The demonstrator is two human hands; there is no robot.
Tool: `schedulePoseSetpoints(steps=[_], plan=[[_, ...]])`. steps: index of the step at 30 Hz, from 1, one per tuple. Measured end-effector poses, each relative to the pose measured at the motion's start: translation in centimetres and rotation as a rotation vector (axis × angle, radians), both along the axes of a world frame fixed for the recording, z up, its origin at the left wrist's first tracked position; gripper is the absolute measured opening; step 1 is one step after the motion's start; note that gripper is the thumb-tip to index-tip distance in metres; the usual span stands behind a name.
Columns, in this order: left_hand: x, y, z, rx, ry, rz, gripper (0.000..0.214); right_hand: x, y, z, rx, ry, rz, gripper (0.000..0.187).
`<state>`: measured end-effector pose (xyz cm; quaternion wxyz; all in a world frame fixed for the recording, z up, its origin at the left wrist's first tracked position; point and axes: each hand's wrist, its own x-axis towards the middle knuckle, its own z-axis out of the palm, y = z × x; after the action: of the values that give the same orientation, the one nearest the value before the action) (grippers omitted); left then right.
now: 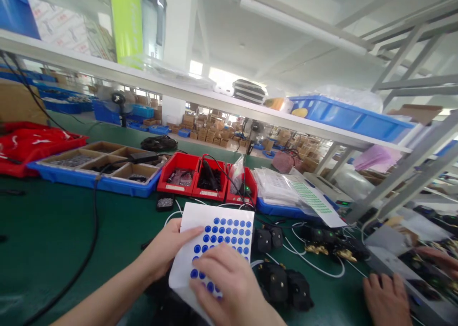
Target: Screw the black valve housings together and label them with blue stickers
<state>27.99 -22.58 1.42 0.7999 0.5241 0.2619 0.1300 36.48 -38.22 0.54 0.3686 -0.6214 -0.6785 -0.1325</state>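
My left hand grips the left edge of a white sticker sheet covered with rows of round blue stickers, thumb lying across its face. My right hand rests on the sheet's lower part, fingers curled and pressed onto the blue dots; whether a sticker is pinched between them is hidden. Just right of the sheet lie several black valve-like parts with white wires on the green table.
Red bins and a blue divided tray stand behind the sheet. Sheets of green stickers lie to the right, beside brass-fitted parts. Another person's hands work at the lower right. A shelf runs overhead.
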Motion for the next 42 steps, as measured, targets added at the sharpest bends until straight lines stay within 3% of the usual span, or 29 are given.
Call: schedulePoseSetpoints(steps=[2,4,8,16,20,25,28,31,35,38,42], plan=[[-1.4,0.0,0.3,-0.013,-0.001,-0.019,0.061,1.0,0.3,1.1,0.065,0.121,-0.157,0.014],[-2.5,0.0,0.3,-0.005,-0.013,-0.031,0.058,1.8,1.0,1.9,0.076,0.180,-0.225,0.016],[-4.2,0.2,-0.1,0.049,-0.049,0.048,0.052,1.5,2.8,2.4,-0.047,0.298,-0.130,0.011],[-6.0,1.2,-1.0,0.116,-0.028,0.143,0.042,-0.6,4.8,1.5,-0.022,0.373,-0.093,0.013],[-6.3,1.6,-1.6,0.176,-0.003,0.161,0.044,-1.4,5.3,1.1,-0.120,0.356,-0.104,0.016],[-6.9,2.0,-1.9,0.110,0.088,0.207,0.046,-2.6,5.4,1.0,-0.284,0.394,-0.106,0.019],[-7.7,3.9,-2.1,0.093,0.140,0.231,0.042,-1.0,5.9,1.3,-0.356,0.627,-0.185,0.013],[-8.3,6.9,-2.5,0.216,0.212,0.224,0.029,2.7,7.4,1.0,-0.369,0.718,-0.324,0.010],[-6.7,10.2,-3.5,0.342,0.215,0.185,0.018,6.6,10.4,-0.7,-0.445,0.678,-0.418,0.013],[-3.8,11.4,-4.3,0.383,0.160,0.091,0.035,7.5,12.2,-2.2,-0.490,0.601,-0.463,0.018],[-0.5,11.8,-5.2,0.303,0.097,-0.093,0.065,7.8,13.1,-3.2,-0.522,0.525,-0.506,0.022]])
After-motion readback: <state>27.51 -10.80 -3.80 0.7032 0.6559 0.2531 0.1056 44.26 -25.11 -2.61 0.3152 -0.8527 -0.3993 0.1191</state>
